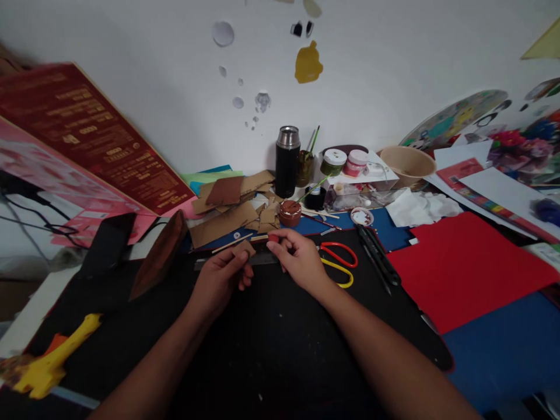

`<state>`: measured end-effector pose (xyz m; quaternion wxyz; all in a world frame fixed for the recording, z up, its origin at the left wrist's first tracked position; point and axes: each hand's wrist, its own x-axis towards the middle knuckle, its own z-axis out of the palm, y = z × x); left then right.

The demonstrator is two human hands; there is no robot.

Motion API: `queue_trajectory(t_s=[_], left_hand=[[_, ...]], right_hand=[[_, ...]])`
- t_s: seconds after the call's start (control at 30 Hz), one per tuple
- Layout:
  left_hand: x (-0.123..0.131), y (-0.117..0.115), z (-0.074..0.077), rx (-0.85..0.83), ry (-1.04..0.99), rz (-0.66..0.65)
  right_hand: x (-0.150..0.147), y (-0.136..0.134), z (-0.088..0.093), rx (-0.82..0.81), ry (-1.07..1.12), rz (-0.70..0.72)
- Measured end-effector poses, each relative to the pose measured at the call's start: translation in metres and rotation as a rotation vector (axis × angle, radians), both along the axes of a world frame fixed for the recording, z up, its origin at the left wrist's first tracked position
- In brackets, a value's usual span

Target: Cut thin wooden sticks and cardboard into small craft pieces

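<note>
A small piece of brown cardboard (245, 249) is pinched between the thumb and fingers of my left hand (223, 271). Close beside it, my right hand (300, 256) grips a small reddish piece (273, 238) at its fingertips; what it is made of I cannot tell. Both hands hover over the far part of a black mat (271, 338). Below them lies a metal ruler (265, 259), partly hidden by the hands. Thin wooden sticks (231, 242) lie just beyond. Scissors with a red and a yellow handle (339, 265) rest right of my right hand.
Cardboard scraps (225, 224), an open jar of brown paint (290, 213) and a black flask (287, 163) stand at the back. A black utility knife (380, 256) and red sheet (476, 268) lie right. Leftward are a brown boat-shaped piece (161, 254) and a yellow glue gun (61, 356).
</note>
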<state>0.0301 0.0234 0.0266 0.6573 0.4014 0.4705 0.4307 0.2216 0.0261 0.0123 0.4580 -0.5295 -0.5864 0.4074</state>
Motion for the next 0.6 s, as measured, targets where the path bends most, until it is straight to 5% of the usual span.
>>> queue_trajectory(t_s=[0.6], left_hand=[[-0.008, -0.010, -0.013, 0.554, 0.701, 0.025]], right_hand=[[-0.006, -0.002, 0.002, -0.128, 0.157, 0.074]])
